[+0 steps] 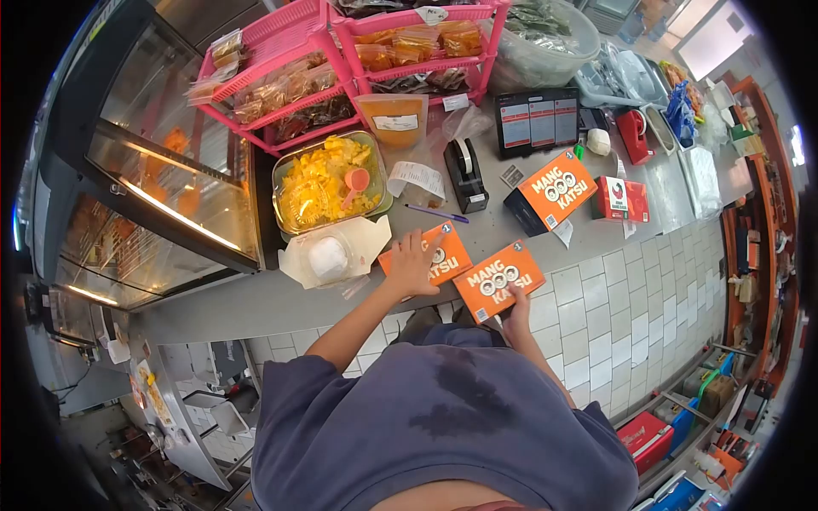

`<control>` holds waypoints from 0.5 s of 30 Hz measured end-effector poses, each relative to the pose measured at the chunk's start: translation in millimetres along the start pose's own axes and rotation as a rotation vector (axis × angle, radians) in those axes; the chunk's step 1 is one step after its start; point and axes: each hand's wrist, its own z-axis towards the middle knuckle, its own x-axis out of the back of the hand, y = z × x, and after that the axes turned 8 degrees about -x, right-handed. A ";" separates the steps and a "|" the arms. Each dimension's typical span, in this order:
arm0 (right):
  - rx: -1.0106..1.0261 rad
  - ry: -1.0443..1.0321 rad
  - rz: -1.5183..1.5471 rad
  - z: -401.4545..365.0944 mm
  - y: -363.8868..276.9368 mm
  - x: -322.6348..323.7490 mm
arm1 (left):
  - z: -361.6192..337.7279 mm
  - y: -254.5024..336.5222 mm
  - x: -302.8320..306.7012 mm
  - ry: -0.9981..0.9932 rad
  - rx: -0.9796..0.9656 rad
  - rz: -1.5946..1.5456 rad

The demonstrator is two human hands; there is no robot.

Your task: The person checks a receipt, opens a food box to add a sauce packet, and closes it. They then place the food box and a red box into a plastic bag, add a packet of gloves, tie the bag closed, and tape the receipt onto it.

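Note:
My left hand [411, 266] lies over the left end of an orange "Mang Katsu" box [449, 254] on the counter, its fingers spread across the top. Just right of it, my right hand [516, 313] grips the near side of a second orange box [501, 279], thumb on top and the other fingers mostly hidden. This box is at the counter's front edge and overlaps the first one's corner in view. Left of my left hand sits an opened white carton [366, 243] with a round white wrapped portion [327, 257] inside.
A third orange box [558, 189] and a red box [621, 199] stand to the right. Behind are a tape dispenser [466, 175], a pen [436, 213], a tablet [538, 122] and a tray of yellow food [331, 184]. Pink racks [341, 64] and a glass display case [170, 170] border the left.

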 end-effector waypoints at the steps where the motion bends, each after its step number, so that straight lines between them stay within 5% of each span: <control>1: -0.007 0.050 -0.008 4.2 8.5 -4.2 | 2.6 0.4 4.9 -0.004 0.003 0.004; 3: 0.011 0.034 -0.108 -4.3 3.6 -12.9 | 8.7 -2.8 18.9 -0.072 0.173 -0.211; 6: -0.234 -0.081 -0.510 -27.9 -30.8 -44.6 | 7.9 -6.3 61.3 0.026 0.198 -0.436; 9: -0.375 -0.210 -0.700 -17.9 -21.0 -61.4 | 7.8 -1.9 96.4 0.161 0.023 -0.480; 13: -0.441 -0.371 -0.764 6.4 11.6 -62.8 | 15.1 24.8 83.7 0.039 0.137 -0.331; 15: -0.293 -0.655 -1.371 45.2 24.0 -36.0 | 9.7 26.7 61.0 -0.030 0.164 -0.207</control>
